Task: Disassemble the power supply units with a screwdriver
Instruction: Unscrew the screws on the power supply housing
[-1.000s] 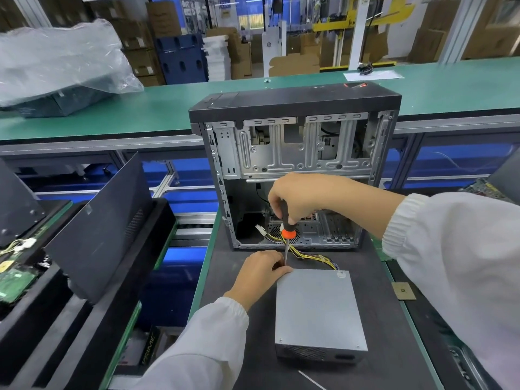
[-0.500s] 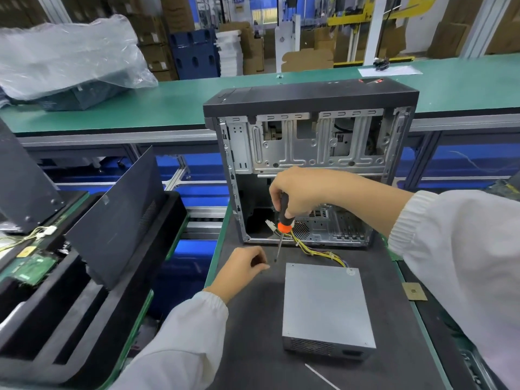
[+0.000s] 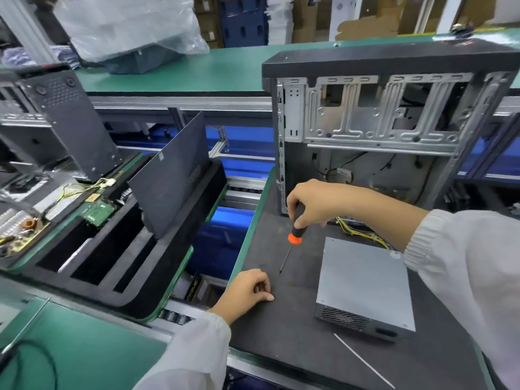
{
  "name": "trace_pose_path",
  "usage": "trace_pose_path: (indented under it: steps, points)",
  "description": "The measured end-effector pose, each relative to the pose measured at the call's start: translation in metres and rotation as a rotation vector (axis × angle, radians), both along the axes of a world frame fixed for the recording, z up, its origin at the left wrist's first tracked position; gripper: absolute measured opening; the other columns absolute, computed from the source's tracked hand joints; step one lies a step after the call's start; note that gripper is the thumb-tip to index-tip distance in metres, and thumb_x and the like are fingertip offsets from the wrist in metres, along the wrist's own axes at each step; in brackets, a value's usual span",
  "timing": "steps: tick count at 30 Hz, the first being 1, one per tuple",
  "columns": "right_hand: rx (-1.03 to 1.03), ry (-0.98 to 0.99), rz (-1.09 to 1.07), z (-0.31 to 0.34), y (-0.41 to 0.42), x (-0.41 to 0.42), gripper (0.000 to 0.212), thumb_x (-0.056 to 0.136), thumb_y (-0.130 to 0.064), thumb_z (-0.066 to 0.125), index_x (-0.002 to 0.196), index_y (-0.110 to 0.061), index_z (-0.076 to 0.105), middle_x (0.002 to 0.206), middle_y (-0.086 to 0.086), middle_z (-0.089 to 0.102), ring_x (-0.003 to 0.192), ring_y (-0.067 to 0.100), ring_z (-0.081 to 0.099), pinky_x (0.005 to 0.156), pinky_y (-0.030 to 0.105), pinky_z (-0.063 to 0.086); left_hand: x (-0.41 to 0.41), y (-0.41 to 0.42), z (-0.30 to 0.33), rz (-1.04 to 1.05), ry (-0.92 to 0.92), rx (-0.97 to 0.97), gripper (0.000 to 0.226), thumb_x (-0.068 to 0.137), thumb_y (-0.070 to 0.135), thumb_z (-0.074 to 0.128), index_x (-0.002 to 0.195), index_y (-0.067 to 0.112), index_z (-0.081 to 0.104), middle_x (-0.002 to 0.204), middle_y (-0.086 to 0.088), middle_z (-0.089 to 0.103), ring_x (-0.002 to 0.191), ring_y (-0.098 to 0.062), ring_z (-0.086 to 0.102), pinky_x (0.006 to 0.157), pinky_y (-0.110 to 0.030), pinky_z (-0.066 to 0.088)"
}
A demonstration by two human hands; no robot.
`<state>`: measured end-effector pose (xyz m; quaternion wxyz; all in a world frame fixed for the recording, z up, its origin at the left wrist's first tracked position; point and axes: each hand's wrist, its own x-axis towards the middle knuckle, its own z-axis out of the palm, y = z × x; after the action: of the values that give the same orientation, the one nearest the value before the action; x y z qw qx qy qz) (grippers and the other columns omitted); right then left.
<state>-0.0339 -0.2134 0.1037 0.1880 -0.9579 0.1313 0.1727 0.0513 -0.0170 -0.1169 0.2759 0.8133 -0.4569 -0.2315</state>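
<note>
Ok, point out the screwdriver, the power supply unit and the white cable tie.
screwdriver (image 3: 295, 238), head view, orange collar of the handle.
power supply unit (image 3: 363, 274), head view, flat grey top.
white cable tie (image 3: 363, 360), head view, middle of the strip.

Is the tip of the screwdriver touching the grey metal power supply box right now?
Apart. In the head view the black-and-orange screwdriver ends over bare black mat, clearly left of the grey metal power supply box.

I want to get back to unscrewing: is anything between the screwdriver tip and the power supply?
Nothing visible. The screwdriver in the right hand hangs over bare mat, left of the power supply.
</note>
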Motion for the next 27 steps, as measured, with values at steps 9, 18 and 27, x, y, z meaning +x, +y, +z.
trace_pose_path:
  steps: [9,18,27]
  points:
    - [0.015,-0.074,-0.060,0.002,-0.009,-0.010,0.010,0.088,-0.022,0.064,0.096,-0.016,0.065,0.085,0.002,0.064,0.042,0.004,0.058,0.040,0.013,0.039,0.007,0.000,0.010,0.006,0.159,-0.061,0.011,0.080,0.015,0.079,0.077,0.011,0.069,0.072,0.006,0.062,0.064,-0.003,0.055,0.064,-0.014,0.043]
    - [-0.031,-0.420,-0.263,0.009,-0.045,-0.064,0.017,0.077,-0.038,0.074,0.080,-0.026,0.061,0.078,-0.015,0.051,0.068,0.004,0.051,0.050,0.014,0.031,-0.003,-0.050,0.052,0.141,0.162,-0.183,0.022,0.099,0.020,0.055,0.089,0.009,0.072,0.077,0.000,0.067,0.062,-0.006,0.055,0.067,-0.018,0.046]
    - [-0.156,-0.528,-0.461,0.019,-0.087,-0.141,0.016,0.080,-0.029,0.068,0.081,-0.021,0.054,0.066,-0.007,0.054,0.061,0.006,0.049,0.052,0.020,0.033,-0.092,-0.168,0.098,-0.316,0.063,-0.318,0.023,0.092,0.012,0.065,0.114,0.007,0.067,0.114,-0.004,0.064,0.106,-0.012,0.059,0.093,-0.011,0.042]
